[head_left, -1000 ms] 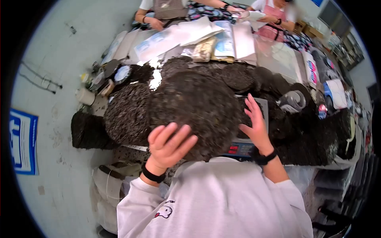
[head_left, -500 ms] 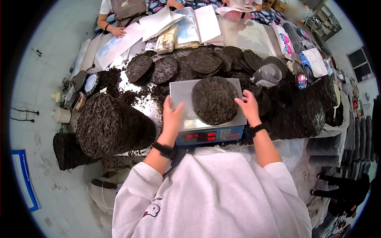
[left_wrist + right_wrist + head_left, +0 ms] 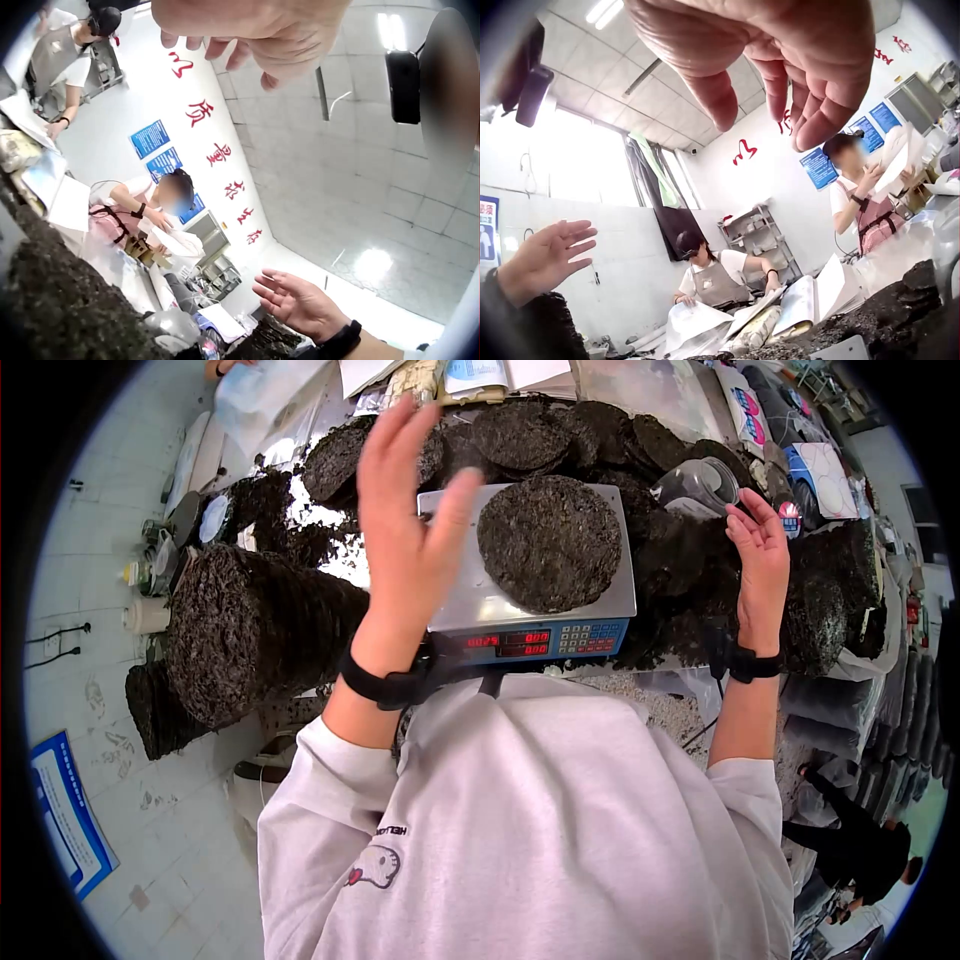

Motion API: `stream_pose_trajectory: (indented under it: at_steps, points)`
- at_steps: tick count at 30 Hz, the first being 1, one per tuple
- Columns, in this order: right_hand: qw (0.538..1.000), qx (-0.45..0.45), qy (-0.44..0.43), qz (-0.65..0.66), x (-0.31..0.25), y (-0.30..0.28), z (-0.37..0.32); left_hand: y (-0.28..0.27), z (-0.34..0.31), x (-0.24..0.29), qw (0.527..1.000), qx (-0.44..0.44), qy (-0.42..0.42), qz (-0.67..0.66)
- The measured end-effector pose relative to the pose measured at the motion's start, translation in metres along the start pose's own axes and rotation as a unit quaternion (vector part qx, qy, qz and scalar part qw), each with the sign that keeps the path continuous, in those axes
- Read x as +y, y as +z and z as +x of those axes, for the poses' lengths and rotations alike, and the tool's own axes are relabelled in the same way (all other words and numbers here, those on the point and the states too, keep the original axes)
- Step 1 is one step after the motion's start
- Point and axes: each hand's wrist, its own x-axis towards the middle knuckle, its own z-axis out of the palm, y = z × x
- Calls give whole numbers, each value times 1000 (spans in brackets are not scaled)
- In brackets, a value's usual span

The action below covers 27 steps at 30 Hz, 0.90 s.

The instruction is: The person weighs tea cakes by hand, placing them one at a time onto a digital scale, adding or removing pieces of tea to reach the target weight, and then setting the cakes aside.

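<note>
White wall w/ blue posters (image 3: pixel 150 139), red lettering (image 3: pixel 217 154); bright windows (image 3: pixel 592 161), ceiling lights (image 3: pixel 604 12).

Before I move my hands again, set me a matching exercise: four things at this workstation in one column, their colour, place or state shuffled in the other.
Things:
1. Scale
2. Round dark disc
3. Left hand
4. Thick dark stack

Colour, place or state:
A. Raised, fingers apart, holding nothing
B. Lies on its side, left of the scale
C. Blue front with red digits
D. Rests flat on the scale's metal plate

Right pairs: 1-C, 2-D, 3-A, 4-B
</note>
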Motion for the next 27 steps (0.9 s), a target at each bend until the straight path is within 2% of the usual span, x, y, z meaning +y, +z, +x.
stream_pose_trajectory:
  at_steps: [3, 6, 10, 12, 13, 14, 17, 19, 24, 26, 27]
  points:
    - [1000, -13, 23, 2, 18, 6, -4, 22, 0, 3, 996, -52, 64, 32]
    - [996, -31, 61, -54, 62, 16, -9, 50, -11, -1, 987, -126, 57, 79]
    - [989, -47, 102, -100, 120, 39, -28, 99, -60, -25, 940, -300, 35, 160]
    - [975, -97, 157, -126, 134, 54, -38, 122, -105, -53, 895, -406, 0, 185]
    - [967, -124, 174, -138, 138, 61, -42, 120, -113, -53, 895, -398, 28, 199]
    - [964, -121, 145, -188, 138, 67, -47, 122, -119, -55, 896, -399, 30, 194]
    - [958, -118, 144, -219, 126, 74, -45, 123, -119, -54, 897, -395, 12, 199]
    - [926, -156, 130, -318, 121, 79, -44, 123, -119, -54, 896, -396, 13, 198]
    - [931, -173, 107, -304, 150, 73, -36, 124, -118, -54, 896, -394, 15, 204]
    - [935, -180, 258, -162, 138, 63, -27, 123, -118, -54, 894, -398, 19, 205]
    - [943, -187, 234, -149, 144, 52, -23, 123, -118, -54, 895, -396, 19, 205]
